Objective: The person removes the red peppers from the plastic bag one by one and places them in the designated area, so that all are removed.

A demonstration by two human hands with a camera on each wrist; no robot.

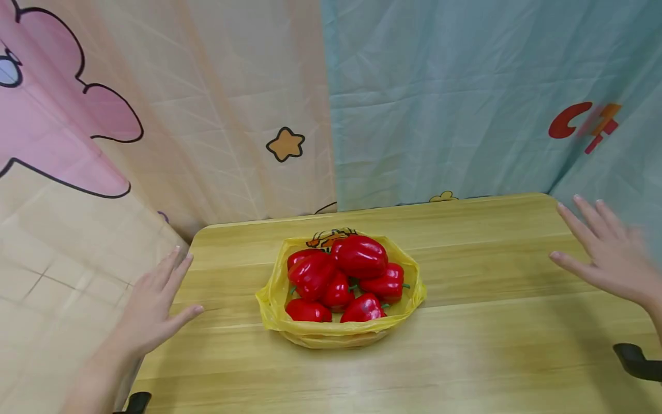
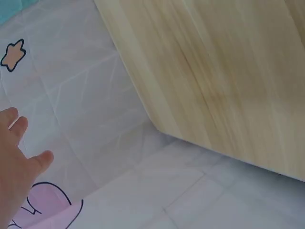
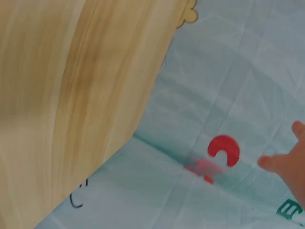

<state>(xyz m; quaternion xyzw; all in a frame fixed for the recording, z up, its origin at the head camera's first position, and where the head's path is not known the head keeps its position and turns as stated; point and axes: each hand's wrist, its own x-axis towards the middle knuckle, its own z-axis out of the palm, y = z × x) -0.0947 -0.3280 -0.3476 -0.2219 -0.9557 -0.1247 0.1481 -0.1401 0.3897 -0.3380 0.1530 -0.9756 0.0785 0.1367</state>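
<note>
Several glossy red bell peppers [image 1: 362, 257] with green stems lie heaped in a yellow plastic bag [image 1: 331, 329], whose mouth is spread wide and faces up. The bag sits at the middle of the wooden table, toward its back edge. My left hand [image 1: 152, 307] hovers at the table's left edge, fingers straight and thumb apart, holding nothing. Over the right side of the table my right hand [image 1: 610, 253] is raised with its fingers spread, also bare. Both hands are well away from the bag. Each wrist view shows only part of its hand.
The light wooden table [image 1: 491, 345] has rounded back corners. Behind it hangs a printed curtain [image 1: 217, 103], peach on the left and teal on the right, close to the back edge. Dark wrist straps [image 1: 638, 363] show at the bottom of the head view.
</note>
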